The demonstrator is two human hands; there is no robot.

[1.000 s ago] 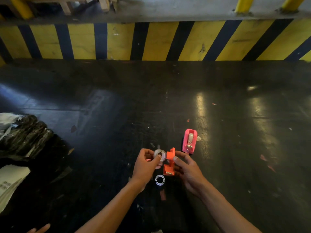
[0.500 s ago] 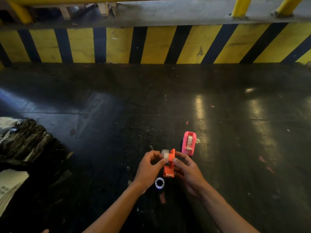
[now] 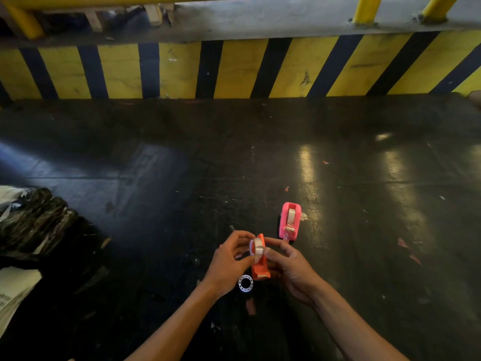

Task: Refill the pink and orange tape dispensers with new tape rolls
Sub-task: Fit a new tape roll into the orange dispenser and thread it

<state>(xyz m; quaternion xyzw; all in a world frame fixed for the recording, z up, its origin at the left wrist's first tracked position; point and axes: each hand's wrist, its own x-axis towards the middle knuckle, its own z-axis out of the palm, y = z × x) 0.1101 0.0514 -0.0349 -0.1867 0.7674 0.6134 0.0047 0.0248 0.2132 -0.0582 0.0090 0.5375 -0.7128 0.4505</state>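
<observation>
The orange tape dispenser stands on the dark floor between my hands. My left hand pinches a clear tape roll and holds it at the top of the orange dispenser. My right hand grips the dispenser's right side, thumb against the roll. The pink tape dispenser stands just behind and to the right, apart from my hands, with a tape roll seated in it. A white empty tape core lies flat on the floor just left of the orange dispenser's front end.
A black plastic bag and white printed paper lie at the left edge. A yellow and black striped kerb runs across the back. Small scraps litter the dark floor.
My left hand has carried the tape roll rightwards from beside the orange dispenser onto its top. My right hand has kept its hold on the dispenser.
</observation>
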